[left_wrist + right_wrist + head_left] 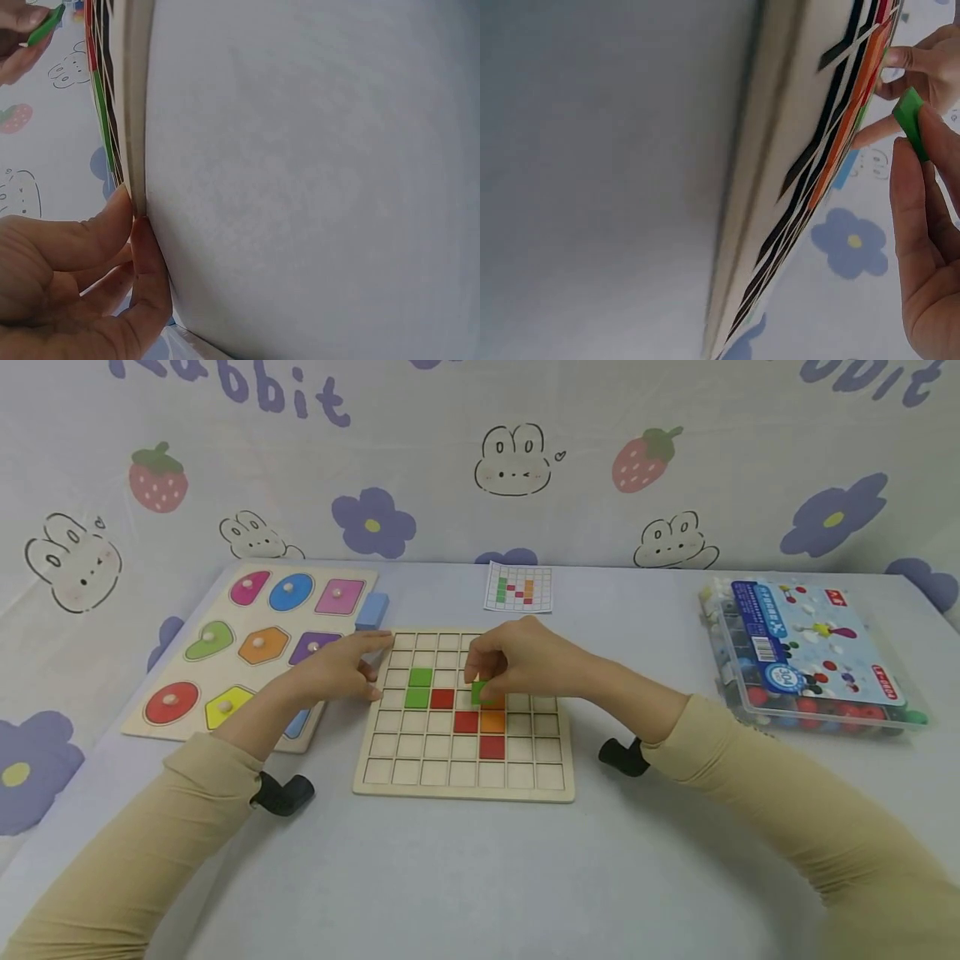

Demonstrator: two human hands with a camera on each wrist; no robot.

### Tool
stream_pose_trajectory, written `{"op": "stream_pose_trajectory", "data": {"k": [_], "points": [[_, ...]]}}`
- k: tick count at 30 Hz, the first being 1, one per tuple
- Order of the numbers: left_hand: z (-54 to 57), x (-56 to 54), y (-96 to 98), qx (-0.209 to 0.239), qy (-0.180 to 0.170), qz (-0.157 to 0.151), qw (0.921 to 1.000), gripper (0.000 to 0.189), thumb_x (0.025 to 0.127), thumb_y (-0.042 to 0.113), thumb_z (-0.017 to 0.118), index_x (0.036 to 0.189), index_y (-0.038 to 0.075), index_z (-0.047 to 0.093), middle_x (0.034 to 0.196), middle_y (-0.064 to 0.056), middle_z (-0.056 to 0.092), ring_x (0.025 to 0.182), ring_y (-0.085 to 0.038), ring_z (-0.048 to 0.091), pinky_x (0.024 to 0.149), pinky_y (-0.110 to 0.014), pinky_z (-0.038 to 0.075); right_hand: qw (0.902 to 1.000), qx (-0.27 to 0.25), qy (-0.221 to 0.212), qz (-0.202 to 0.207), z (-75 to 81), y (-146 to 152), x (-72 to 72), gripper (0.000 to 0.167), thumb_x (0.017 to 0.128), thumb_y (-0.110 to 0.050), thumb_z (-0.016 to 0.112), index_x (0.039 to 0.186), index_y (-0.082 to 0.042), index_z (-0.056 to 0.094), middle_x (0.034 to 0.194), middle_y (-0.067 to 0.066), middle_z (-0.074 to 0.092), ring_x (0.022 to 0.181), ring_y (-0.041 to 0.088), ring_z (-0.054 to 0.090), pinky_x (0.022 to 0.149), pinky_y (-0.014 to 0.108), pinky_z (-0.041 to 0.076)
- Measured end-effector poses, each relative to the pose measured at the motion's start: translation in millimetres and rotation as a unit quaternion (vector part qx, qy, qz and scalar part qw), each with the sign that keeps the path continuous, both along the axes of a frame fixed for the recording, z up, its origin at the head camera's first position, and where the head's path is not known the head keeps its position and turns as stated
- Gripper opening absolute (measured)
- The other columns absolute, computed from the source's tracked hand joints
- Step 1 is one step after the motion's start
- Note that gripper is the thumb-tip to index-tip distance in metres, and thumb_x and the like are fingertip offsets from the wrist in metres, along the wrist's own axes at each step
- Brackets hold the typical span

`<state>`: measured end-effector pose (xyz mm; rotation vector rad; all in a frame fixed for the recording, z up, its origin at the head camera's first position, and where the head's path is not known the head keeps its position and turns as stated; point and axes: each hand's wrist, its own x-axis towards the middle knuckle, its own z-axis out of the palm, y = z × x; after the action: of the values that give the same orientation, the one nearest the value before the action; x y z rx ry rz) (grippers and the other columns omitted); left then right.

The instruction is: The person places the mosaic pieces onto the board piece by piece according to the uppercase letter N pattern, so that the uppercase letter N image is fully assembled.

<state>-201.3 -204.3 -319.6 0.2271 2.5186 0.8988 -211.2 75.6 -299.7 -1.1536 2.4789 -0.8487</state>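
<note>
My right hand (521, 660) pinches a small green square tile (909, 124) between thumb and fingers. It is tilted and held above the wooden grid board (465, 794). My left hand (341, 670) touches the board's left edge, thumb and index finger spread along it. On the board lie two green tiles (420, 677) one above the other, several red tiles (467, 722) in a diagonal, and orange tiles (492, 722) in a column. The right hand hides part of the board's upper right cells.
A printed pattern card (540, 589) lies behind the board. To the left is a knobbed shape puzzle (277, 602) with a blue block (372, 611) by its right edge. A clear plastic case (817, 652) of coloured balls stands at the right. A patterned cloth (435, 460) hangs behind.
</note>
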Motion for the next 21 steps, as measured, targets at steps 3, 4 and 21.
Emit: {"op": "stream_pose_trajectory", "data": {"k": [3,4,21], "points": [[0.8,0.2,0.6,-0.001,0.001,-0.002,1.0000,0.082,0.088,-0.002,0.067,0.157,0.008,0.024,0.163,-0.010,0.025,0.107,-0.024,0.046,0.078,-0.028,0.041,0.9999,-0.012,0.002,0.004,-0.9,-13,-0.5,0.014,0.079,-0.010,0.082,0.089,-0.015,0.073,0.077,-0.002,0.067,0.075,0.013,0.057,0.071,0.026,0.048],[1.0,0.2,0.5,0.000,0.002,-0.004,1.0000,0.082,0.088,-0.002,0.067,0.157,0.008,0.024,0.164,-0.010,0.024,0.107,-0.024,0.046,0.078,-0.028,0.041,0.9999,-0.014,0.000,0.004,-0.4,-17,-0.3,0.014,0.079,-0.011,0.082,0.088,-0.015,0.073,0.076,-0.001,0.067,0.074,0.013,0.056,0.070,0.026,0.048],[0.3,-1.0,-0.2,-0.009,0.011,-0.015,0.9998,0.080,0.088,0.000,0.067,0.156,0.006,0.026,0.166,-0.011,0.022,0.110,-0.027,0.050,0.085,-0.032,0.042,0.9996,0.009,-0.011,0.026,3.1,-66,8.7,0.013,0.085,-0.003,0.072,0.094,-0.010,0.076,0.092,0.002,0.074,0.084,0.011,0.064,0.079,0.020,0.052]]}}
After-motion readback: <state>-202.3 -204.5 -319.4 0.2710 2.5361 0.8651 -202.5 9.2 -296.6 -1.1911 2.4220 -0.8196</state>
